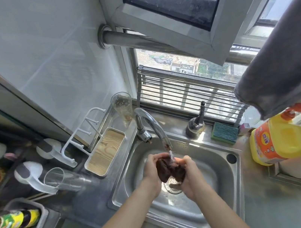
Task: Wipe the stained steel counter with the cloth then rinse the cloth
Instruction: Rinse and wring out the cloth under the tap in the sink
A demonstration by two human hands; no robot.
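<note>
**Daylight from the window, soft picture, bent edges**

Bright daylight pours in through the window (188,72) at the back and spreads evenly over the pale wall. The steel sink (213,192) throws back dull, milky glare on its rim and bowl. Shadows are faint and soft. The left side, by the bottles (10,218), sits much darker. Straight lines bow outward near the borders, a wide-angle stretch. The whole picture looks slightly smeared, and the running water under the tap (153,125) is a blur.
</note>
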